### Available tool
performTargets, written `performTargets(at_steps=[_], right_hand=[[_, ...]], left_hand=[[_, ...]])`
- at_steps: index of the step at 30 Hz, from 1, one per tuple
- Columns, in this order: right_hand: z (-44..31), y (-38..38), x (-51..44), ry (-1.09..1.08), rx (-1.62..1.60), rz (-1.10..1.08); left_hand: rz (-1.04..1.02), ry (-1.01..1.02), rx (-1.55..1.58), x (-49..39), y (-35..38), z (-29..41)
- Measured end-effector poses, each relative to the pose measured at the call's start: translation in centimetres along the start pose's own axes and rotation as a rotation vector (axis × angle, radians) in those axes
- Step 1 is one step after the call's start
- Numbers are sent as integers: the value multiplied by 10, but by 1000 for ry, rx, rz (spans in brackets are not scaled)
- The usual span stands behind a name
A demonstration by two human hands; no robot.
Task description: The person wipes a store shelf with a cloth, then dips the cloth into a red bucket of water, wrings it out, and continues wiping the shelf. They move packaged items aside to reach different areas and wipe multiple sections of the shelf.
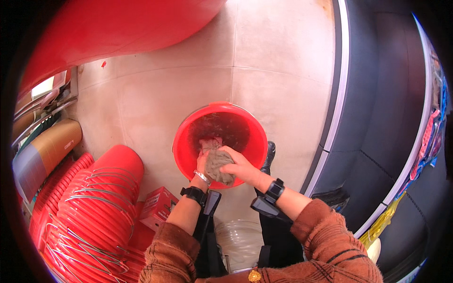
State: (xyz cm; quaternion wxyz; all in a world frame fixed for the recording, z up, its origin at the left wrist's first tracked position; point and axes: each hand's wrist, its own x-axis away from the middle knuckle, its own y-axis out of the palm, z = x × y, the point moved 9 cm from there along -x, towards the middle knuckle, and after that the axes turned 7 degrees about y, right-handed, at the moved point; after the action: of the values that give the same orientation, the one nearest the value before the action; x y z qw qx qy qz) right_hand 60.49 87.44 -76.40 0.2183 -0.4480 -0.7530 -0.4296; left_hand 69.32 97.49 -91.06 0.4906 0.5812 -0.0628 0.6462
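A red plastic bucket stands on the tiled floor before me, with dark, murky water inside. Over its near side, my left hand and my right hand both grip a grey-brown wet cloth. The cloth is bunched between my palms, and its far end hangs down towards the water. My right fingers wrap over the top of the bundle. Most of my left hand's fingers are hidden behind the cloth.
Nested red buckets with wire handles lie at the left. Beside them sits a red cardboard box. Dark shelving with a white edge runs along the right. A large red surface overhangs the upper left. Coiled clear tubing lies between my legs.
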Motion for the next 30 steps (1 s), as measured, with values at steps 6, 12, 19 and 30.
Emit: performTargets(at_steps=[6,12,19,30], right_hand=[[0,-8,-30,-181,783,353],[31,-76,-84,139,1111,531],[90,-113,-74,426,770,554],[-2,22,-20,6,638,107]], left_hand=[[171,-32,223,23,31,12],[287,141,-3,31,18,45],[542,-71,-153,39,0,49],[-471,-1,498,2,-15,-6]])
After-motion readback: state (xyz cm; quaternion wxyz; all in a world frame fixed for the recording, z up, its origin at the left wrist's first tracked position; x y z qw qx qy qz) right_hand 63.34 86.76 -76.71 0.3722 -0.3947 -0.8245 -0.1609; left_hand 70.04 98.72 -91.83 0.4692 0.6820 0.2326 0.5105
